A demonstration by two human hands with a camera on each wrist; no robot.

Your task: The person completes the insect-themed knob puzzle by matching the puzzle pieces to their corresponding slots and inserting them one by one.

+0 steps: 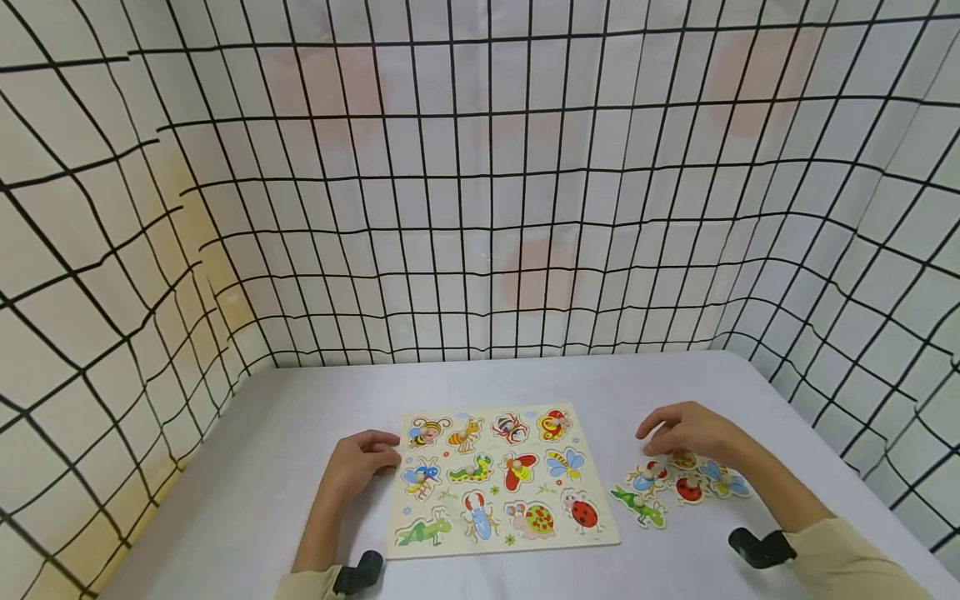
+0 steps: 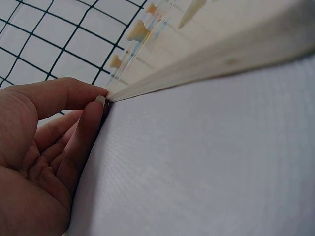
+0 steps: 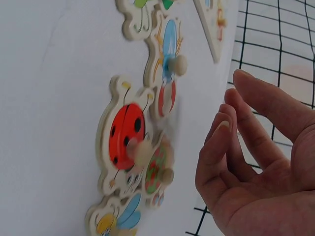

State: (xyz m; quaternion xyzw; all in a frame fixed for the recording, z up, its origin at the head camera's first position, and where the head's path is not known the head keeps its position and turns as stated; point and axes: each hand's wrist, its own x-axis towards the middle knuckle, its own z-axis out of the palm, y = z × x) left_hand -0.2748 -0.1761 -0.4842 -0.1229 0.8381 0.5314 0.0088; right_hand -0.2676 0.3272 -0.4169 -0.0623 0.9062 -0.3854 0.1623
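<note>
Your loose pieces (image 1: pixel 691 490) look like thin painted wood, likely light and stiff, perhaps slick on the face; take each by its round knob (image 3: pixel 143 152) (narrow bits such as the feelers may be weakest). They lie in a cluster just right of the board (image 1: pixel 450 548) on the white table (image 1: pixel 300 408); the board looks flat and stiff, best held by its edge. You have five loose pieces: one ladybug (image 3: pixel 125 125), one beetle (image 1: pixel 648 478), one snail (image 3: pixel 156 164), one dragonfly (image 1: pixel 723 479), one grasshopper (image 1: pixel 641 506); the single board shows twelve bug pictures (image 1: pixel 471 470), though I cannot tell how many are seated pieces. Your right hand (image 1: pixel 690 432) hovers over the cluster, fingers loosely bent, holding nothing; your left hand (image 1: pixel 356 467) has fingertips at the board's left edge, but I cannot tell whether they pinch it.
</note>
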